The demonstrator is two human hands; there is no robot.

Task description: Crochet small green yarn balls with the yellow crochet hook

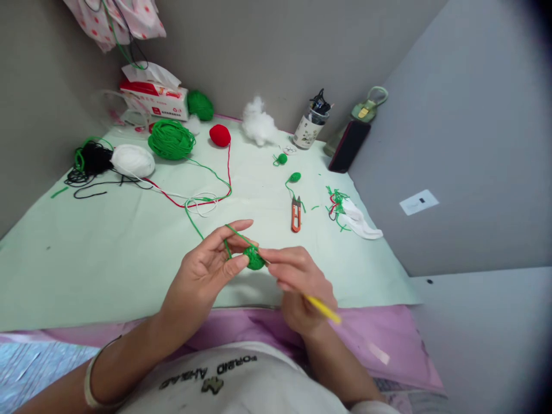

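Between the thumb and fingers of my left hand (pixel 215 261) is a small green crochet piece (pixel 254 259). Green yarn (pixel 195 225) runs from the table up over my raised left index finger to the piece. My right hand (pixel 304 282) grips a crochet hook (pixel 321 309) with a yellow handle, and its thin metal tip meets the green piece. The exact stitch at the tip is too small to make out. Beyond my hands lie orange thread snips (pixel 295 215) and two small green crocheted pieces, one (pixel 295 177) just behind the snips and another (pixel 282 158) farther back.
Green (pixel 171 140), white (pixel 133 161), red (pixel 219 135) and black yarn (pixel 92 158) lie at the back left, strands crossing the table. Behind are a tissue pack (pixel 155 100) and white stuffing (pixel 259 122). A pen holder (pixel 310 127), phone (pixel 350 146) and yarn scraps (pixel 338 202) are right.
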